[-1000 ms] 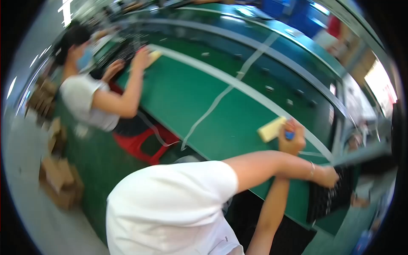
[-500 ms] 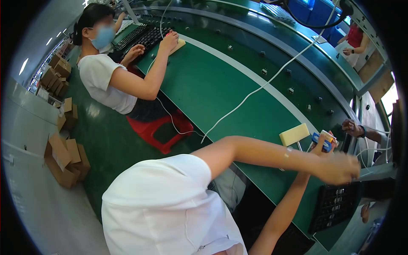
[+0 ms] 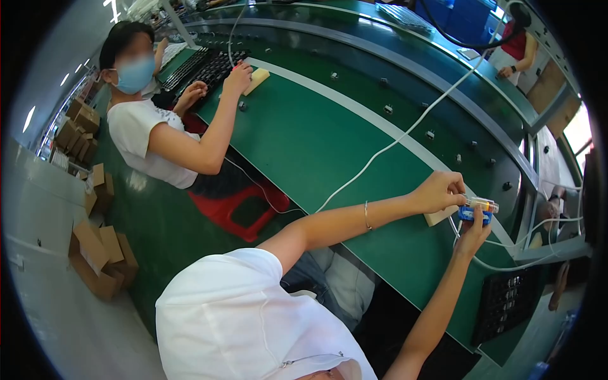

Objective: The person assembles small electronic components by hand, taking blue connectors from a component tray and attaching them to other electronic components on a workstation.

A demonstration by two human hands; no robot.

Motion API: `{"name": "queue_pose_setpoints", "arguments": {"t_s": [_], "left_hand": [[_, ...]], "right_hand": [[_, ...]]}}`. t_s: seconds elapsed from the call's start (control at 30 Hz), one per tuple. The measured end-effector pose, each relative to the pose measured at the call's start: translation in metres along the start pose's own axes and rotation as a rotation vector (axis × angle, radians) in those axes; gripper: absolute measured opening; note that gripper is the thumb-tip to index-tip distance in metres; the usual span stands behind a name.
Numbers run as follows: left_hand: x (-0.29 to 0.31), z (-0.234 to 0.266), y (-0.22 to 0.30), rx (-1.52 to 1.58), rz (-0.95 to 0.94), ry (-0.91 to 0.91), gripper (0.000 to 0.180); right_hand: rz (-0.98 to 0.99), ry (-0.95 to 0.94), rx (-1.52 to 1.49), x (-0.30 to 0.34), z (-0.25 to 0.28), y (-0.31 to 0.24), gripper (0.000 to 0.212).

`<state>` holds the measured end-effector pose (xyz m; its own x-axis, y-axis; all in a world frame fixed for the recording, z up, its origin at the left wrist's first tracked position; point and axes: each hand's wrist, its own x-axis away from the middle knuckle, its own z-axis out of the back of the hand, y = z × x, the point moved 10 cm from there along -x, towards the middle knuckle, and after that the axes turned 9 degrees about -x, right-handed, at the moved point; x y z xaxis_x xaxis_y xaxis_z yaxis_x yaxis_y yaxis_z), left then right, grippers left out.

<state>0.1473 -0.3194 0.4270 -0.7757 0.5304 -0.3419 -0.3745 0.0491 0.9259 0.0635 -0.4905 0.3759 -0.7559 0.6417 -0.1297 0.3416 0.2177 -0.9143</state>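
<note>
My right hand (image 3: 472, 239) holds up a small blue device (image 3: 475, 214) with a clear and yellow top, its fingers wrapped round the lower part. My left hand (image 3: 440, 193), with a thin bangle on its wrist, reaches across from the left. Its thumb and fingertips are pinched together at the device's left end. Whatever sits in that pinch is too small to name. Just below the left hand, a pale yellow block (image 3: 439, 216) rests on the green table (image 3: 386, 183), partly covered by the hand.
A black tray (image 3: 506, 304) of small metal parts lies at the table's right end. Several small parts, one a metal piece (image 3: 388, 109), sit along the dark belt. A white cable (image 3: 380, 152) crosses the table. At the left, a co-worker (image 3: 183, 136) sits on a red stool (image 3: 244, 212).
My left hand has moved from near the black tray, where it was blurred, leftward to the device and pinches there. My right hand keeps hold of the device, slightly lower.
</note>
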Motion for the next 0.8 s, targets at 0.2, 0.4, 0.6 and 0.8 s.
{"name": "queue_pose_setpoints", "arguments": {"t_s": [0.2, 0.4, 0.6, 0.8], "left_hand": [[0.006, -0.013, -0.005, 0.076, 0.153, -0.098, 0.016], [-0.004, 0.001, -0.023, 0.085, 0.2, -0.107, 0.018], [0.002, -0.007, -0.01, -0.012, 0.155, -0.145, 0.019], [0.01, -0.008, -0.016, 0.092, 0.187, -0.102, 0.02]], "right_hand": [[-0.188, -0.168, -0.005, -0.006, 0.016, 0.02, 0.036], [-0.192, -0.17, -0.171, -0.001, -0.02, 0.01, 0.036], [-0.204, -0.183, 0.0, 0.006, -0.022, 0.001, 0.033], [-0.28, -0.198, -0.041, 0.018, -0.028, 0.004, 0.035]]}}
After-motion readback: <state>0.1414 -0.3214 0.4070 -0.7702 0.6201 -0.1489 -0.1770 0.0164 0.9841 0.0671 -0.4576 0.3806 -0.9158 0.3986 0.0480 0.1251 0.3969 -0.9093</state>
